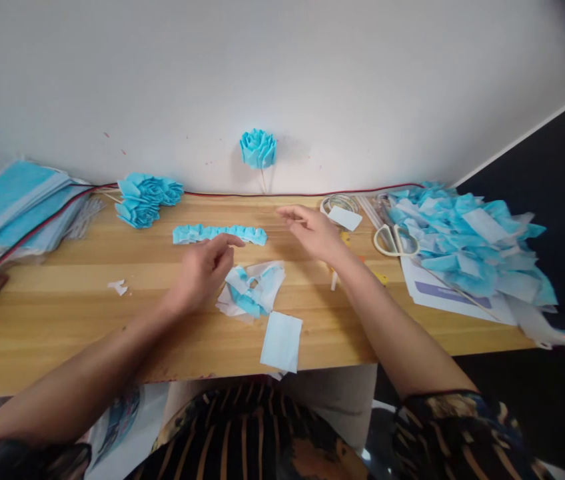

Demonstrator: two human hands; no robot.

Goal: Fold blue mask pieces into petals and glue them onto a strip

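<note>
My left hand (pixel 206 270) hovers at the near edge of a pleated blue strip (pixel 202 233), its index finger stretched out and the other fingers loosely curled. Nothing shows in its grasp. To the right of the strip, my right hand (pixel 312 230) is raised over the table, fingers extended to the left and thumb apart. A thin pale line lies between its fingers, too small to make out. Crumpled blue and white fabric pieces (pixel 252 290) lie just below the left hand's fingertips. A pale blue rectangle (pixel 281 341) rests by the front edge.
One blue fabric flower (pixel 258 149) leans on the wall by its stick; more flowers (pixel 145 199) lie left. Face masks (pixel 17 207) are stacked far left. White-handled scissors (pixel 396 240), coiled wire (pixel 337 202) and a heap of blue scraps (pixel 477 247) occupy the right.
</note>
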